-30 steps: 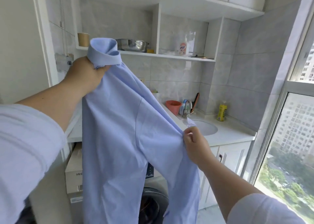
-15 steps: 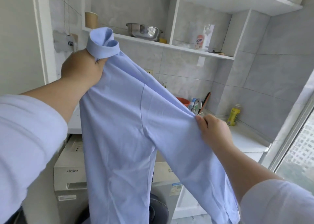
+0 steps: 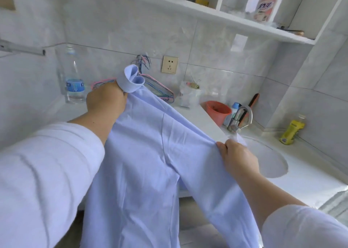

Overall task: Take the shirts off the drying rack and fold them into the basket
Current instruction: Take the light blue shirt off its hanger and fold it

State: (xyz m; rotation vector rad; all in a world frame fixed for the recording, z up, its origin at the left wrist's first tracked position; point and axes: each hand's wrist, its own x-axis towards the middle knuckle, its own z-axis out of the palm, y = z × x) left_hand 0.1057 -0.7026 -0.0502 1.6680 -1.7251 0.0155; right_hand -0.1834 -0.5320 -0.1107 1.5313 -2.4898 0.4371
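Head view: blue shirt held up over the counter

Light blue shirt point(image 3: 150, 163) up in the air, stretched between two hands, hanging down in front of the white counter point(image 3: 188, 114). Left hand point(image 3: 106, 101) closed tight on the shirt just under the collar, collar sticking up above the fist. Right hand point(image 3: 237, 157) lower and well apart from the left, pinching the edge of the cloth, over the near rim of the round sink point(image 3: 271, 161). White sleeves on both arms.

Behind the shirt, on the counter by the wall: a clear water bottle point(image 3: 72, 80), a pile of thin wire hangers point(image 3: 160, 91), a small clear bag point(image 3: 188, 95), a red cup point(image 3: 217, 111). Silver tap point(image 3: 239, 119) beside the sink. Yellow bottle point(image 3: 291, 131) at the far corner. Wall socket point(image 3: 169, 64) above the hangers. White shelf point(image 3: 207, 12) up high, with a pink-labelled bottle point(image 3: 265, 5) on it.
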